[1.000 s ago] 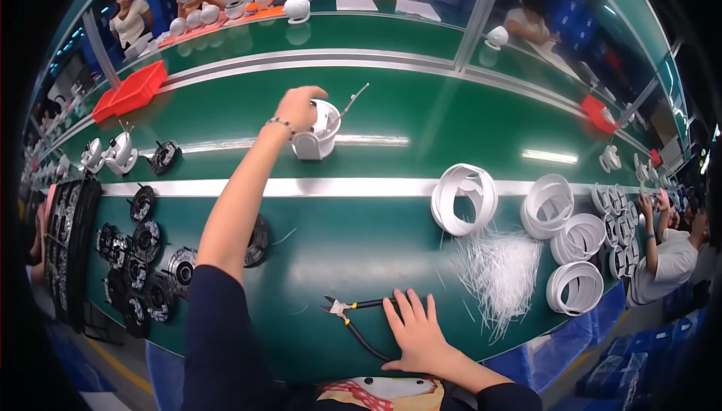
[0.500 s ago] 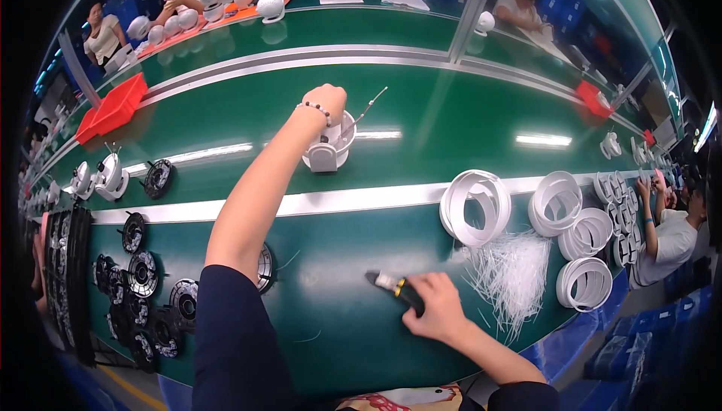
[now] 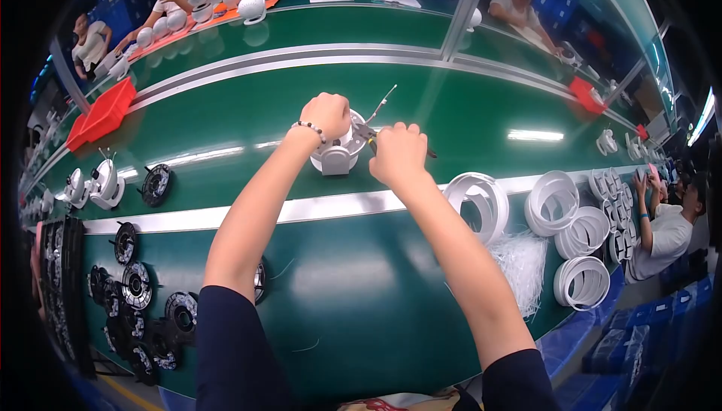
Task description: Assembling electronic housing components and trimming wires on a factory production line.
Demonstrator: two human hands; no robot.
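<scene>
A white round device housing (image 3: 333, 160) with an upright bracket stands on the green conveyor belt. My left hand (image 3: 329, 116) is closed at its upper left rim, fingers curled and mostly hidden, and appears to grip it. In my right hand (image 3: 401, 154) is a pair of cutting pliers (image 3: 366, 133) with dark, yellow-marked handles. Their jaws reach over the right rim of the housing, at the base of a thin cable (image 3: 386, 101) that sticks up and to the right. What lies between the jaws is too small to make out.
Black ring-shaped parts (image 3: 137, 285) lie at left on the near table. White rings (image 3: 481, 204) and a heap of clear plastic strips (image 3: 519, 268) are at right. White units (image 3: 105, 185) stand further left on the belt, near a red bin (image 3: 105, 114). Co-workers sit beyond and at right.
My right hand has moved up and forward from the near table to the housing, bringing the pliers to its right rim. My left hand stays at the housing.
</scene>
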